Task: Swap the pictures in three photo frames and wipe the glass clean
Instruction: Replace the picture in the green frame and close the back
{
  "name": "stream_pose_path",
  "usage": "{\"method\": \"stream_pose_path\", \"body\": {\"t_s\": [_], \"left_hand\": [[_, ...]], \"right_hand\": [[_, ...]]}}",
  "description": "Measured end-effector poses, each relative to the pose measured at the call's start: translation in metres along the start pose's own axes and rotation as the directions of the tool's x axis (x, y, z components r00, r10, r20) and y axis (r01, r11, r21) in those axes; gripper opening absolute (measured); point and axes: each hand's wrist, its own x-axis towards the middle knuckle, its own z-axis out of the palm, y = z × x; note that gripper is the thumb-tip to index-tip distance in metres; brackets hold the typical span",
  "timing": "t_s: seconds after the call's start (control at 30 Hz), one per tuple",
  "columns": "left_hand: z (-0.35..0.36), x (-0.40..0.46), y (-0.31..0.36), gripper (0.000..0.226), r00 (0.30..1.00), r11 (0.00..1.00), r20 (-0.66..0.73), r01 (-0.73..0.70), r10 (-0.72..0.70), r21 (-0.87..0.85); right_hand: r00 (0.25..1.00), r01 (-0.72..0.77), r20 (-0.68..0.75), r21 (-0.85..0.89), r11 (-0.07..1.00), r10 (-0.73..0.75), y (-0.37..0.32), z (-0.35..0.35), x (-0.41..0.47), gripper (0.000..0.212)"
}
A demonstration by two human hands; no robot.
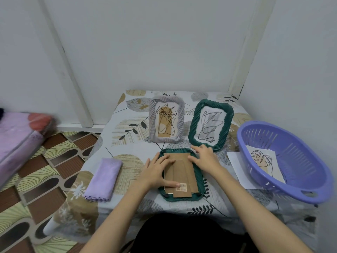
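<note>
A green photo frame [200, 185] lies face down near the table's front, its brown cardboard back [182, 172] facing up. My left hand [156, 170] rests flat on the left side of that back, thumb by the barcode label. My right hand [204, 157] presses its fingers on the back's upper right corner. Behind stand a grey frame [166, 119] and a second green frame [210, 124], each with a line drawing inside. A folded lilac cloth [104, 179] lies to the left.
A purple plastic basket [284, 159] at the right holds a loose leaf picture [262, 161] and sits on a white sheet [235, 161]. The small table with a leaf-print cloth [127, 125] stands in a wall corner. A pink bundle [18, 139] sits on the floor at left.
</note>
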Motion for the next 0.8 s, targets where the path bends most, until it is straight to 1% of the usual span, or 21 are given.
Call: {"method": "stream_pose_path", "body": {"t_s": [0.1,0.23,0.33,0.43,0.53,0.6,0.67,0.7,0.8], "left_hand": [[0.001,-0.001,-0.001,0.091,1.000,1.000,0.001,0.000,0.000,0.000],[0.002,0.000,-0.002,0.091,1.000,1.000,-0.005,-0.003,0.003,-0.011],[0.002,0.001,-0.003,0.091,1.000,1.000,-0.005,0.000,0.000,-0.017],[0.003,0.000,-0.003,0.091,1.000,1.000,0.001,-0.002,0.002,-0.023],[0.003,0.000,-0.003,0.091,1.000,1.000,0.004,0.000,0.000,-0.021],[0.003,0.001,-0.003,0.091,1.000,1.000,-0.001,-0.002,0.002,-0.022],[0.004,0.001,-0.004,0.091,1.000,1.000,-0.014,-0.006,0.005,-0.025],[0.005,0.001,-0.004,0.091,1.000,1.000,-0.026,-0.009,0.008,-0.026],[0.007,0.002,-0.007,0.095,0.998,0.999,-0.045,-0.031,0.031,-0.013]], "right_hand": [[1.000,0.012,0.030,-0.107,0.994,-0.008,0.000,0.005,0.006,0.051],[0.995,0.075,-0.049,-0.223,0.972,-0.088,0.004,0.009,0.002,0.046],[0.990,0.090,-0.087,-0.247,0.965,-0.115,0.004,0.012,0.000,0.043],[0.984,0.077,-0.141,-0.210,0.975,-0.108,0.006,0.017,-0.004,0.041],[0.987,0.049,-0.139,-0.178,0.983,-0.075,0.007,0.019,-0.005,0.044],[0.993,-0.009,-0.117,-0.033,0.999,0.005,0.006,0.018,-0.009,0.056],[0.989,-0.081,-0.115,0.127,0.989,0.096,0.002,0.018,-0.017,0.066],[0.988,-0.088,-0.115,0.131,0.987,0.104,-0.001,0.019,-0.022,0.066],[0.991,-0.065,-0.119,0.019,0.998,0.066,-0.007,0.026,-0.036,0.056]]}}
